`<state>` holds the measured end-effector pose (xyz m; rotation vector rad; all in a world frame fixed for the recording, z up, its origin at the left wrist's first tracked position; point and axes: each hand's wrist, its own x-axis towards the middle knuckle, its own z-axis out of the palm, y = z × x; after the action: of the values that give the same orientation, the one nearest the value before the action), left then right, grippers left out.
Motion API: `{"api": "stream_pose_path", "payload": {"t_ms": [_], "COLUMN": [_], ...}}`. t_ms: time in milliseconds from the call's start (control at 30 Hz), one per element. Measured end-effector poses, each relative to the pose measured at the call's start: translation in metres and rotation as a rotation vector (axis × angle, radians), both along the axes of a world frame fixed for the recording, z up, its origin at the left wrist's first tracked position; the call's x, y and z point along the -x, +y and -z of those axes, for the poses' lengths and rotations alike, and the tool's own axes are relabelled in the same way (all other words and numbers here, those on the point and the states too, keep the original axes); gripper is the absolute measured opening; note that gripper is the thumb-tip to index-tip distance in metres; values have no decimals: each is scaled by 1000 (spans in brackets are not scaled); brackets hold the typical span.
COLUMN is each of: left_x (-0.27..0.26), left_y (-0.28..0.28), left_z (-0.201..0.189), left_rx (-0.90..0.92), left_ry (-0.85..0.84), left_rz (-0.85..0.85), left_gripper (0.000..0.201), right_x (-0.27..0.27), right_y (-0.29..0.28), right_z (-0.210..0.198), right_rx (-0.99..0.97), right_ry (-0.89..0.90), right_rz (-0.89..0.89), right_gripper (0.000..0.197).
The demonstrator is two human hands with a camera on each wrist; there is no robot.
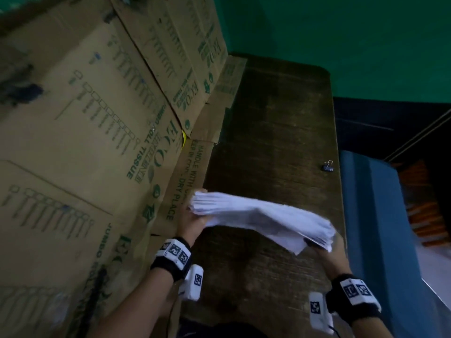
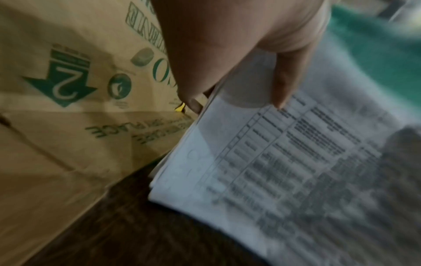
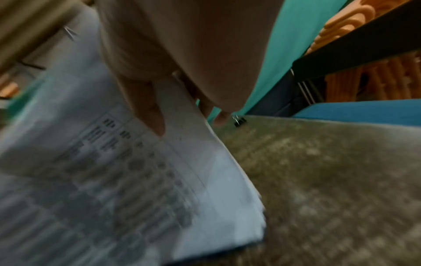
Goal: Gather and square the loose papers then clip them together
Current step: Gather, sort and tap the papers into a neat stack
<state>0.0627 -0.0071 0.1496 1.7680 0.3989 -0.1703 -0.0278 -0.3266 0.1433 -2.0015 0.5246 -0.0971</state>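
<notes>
I am gripping the gathered papers (image 1: 258, 219) in my left hand (image 1: 192, 225) and right hand (image 1: 328, 250), edges uneven; the binder clip (image 1: 328, 166) is lying unused on the counter (image 1: 273, 132).

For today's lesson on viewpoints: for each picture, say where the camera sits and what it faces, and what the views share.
Head: from above, down at table, papers, clip; both forearms, left hand, right hand.
Left wrist: along hand to papers, cardboard.
Right wrist: along hand to papers, clip.
Shared: papers in all; clip in head and right wrist.
</notes>
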Motion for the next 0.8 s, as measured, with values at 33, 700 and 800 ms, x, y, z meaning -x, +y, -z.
{"api": "stream_pose_path", "payload": {"t_ms": [33, 700, 800], "left_x": [-1, -8, -3], "left_y": [-2, -30, -53], "left_z": [1, -62, -84], "left_rx": [-54, -35, -2], "left_ry": [-17, -478, -565], "left_rz": [56, 563, 515], "left_gripper": [43, 84, 26], "right_x": [1, -55, -62], "right_y": [3, 82, 99], "right_z": [1, -147, -156], "right_rx": [-13, 803, 913], "right_ry": [-34, -421, -330], "right_rz": [-33, -503, -613], "right_gripper": [30, 39, 43]}}
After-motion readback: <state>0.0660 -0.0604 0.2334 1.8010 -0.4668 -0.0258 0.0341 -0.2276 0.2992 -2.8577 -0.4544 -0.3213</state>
